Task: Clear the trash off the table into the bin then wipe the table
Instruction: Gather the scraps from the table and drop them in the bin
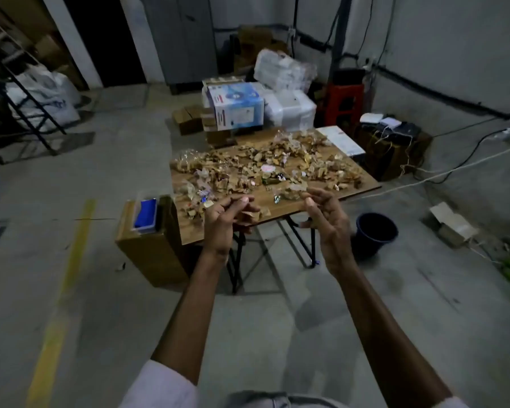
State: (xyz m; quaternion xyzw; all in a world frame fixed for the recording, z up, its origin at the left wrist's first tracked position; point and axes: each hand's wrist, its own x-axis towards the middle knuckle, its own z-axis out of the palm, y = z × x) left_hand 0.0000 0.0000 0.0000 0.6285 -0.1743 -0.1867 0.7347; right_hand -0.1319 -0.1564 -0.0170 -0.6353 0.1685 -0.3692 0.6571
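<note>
A small wooden folding table (189,228) stands ahead of me, covered with a heap of trash (265,166): cardboard scraps and clear plastic wrappers. A dark round bin (376,231) sits on the floor to the table's right. My left hand (224,222) and my right hand (330,219) are raised in front of me, short of the table's near edge, palms facing each other. Both have loosely curled, spread fingers and hold nothing. A blue cloth (144,213) lies on a cardboard box (147,248) at the table's left.
Stacked boxes (236,108) and plastic-wrapped bundles stand behind the table. A red stool (343,103) and a dark crate with cables are at the right. A black metal rack (18,107) is far left. A yellow line runs along the concrete floor.
</note>
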